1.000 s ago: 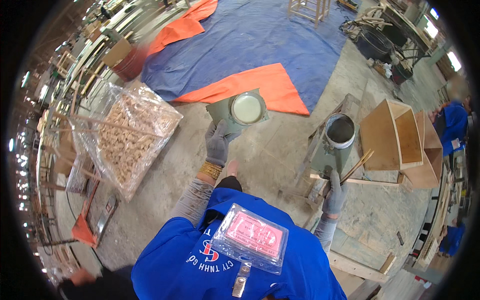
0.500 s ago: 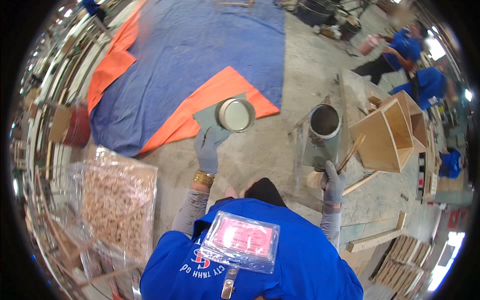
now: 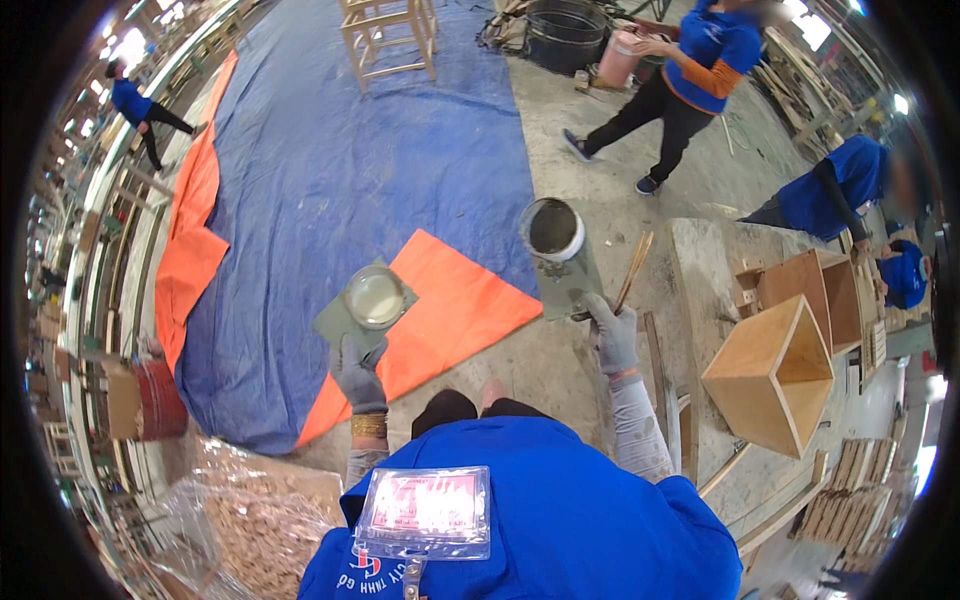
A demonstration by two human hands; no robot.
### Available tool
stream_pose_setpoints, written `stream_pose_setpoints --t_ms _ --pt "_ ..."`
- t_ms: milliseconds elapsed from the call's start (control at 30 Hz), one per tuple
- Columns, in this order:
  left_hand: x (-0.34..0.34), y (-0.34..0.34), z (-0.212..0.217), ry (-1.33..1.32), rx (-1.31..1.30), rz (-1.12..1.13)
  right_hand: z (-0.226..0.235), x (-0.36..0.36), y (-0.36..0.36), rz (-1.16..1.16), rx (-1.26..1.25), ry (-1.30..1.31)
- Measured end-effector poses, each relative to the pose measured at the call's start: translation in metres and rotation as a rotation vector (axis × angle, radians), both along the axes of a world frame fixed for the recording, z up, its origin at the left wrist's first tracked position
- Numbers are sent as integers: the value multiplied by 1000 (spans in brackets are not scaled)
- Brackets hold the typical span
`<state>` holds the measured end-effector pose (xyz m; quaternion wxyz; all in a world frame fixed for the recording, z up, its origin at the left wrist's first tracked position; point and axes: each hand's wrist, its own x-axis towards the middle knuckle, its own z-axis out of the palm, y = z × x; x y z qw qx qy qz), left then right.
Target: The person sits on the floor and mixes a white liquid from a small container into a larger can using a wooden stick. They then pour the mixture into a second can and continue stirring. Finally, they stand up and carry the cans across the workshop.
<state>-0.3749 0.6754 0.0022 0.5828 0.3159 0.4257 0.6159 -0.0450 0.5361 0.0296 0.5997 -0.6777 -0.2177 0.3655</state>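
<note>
My left hand, in a grey glove, grips the near edge of a flat grey-green board. On that board sits a round tub of pale liquid. My right hand, gloved too, is closed on the near end of a second grey-green board. A white tub with dark contents stands at this board's far end. Thin brown wooden sticks rise from beside my right fingers; their lower ends are hidden. Both boards are held out in front of me, apart from each other.
A blue tarp with an orange folded corner covers the floor ahead. A wooden stool frame stands on it. Open wooden boxes are at right. Wrapped wood pieces lie near left. A person carries a pink bucket.
I have moved ahead toward the tarp, with both boards and tubs still in my hands. The stool frame now shows more fully, and the person with the pink bucket appears nearer.
</note>
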Motion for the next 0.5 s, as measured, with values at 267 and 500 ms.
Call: stream_pose_setpoints --t_ms 267,500 --pt "81 143 -29 28 -58 -303 -11 51 65 -251 19 -361" --pt "221 245 -43 79 -160 -880 10 54 100 -887 110 106"
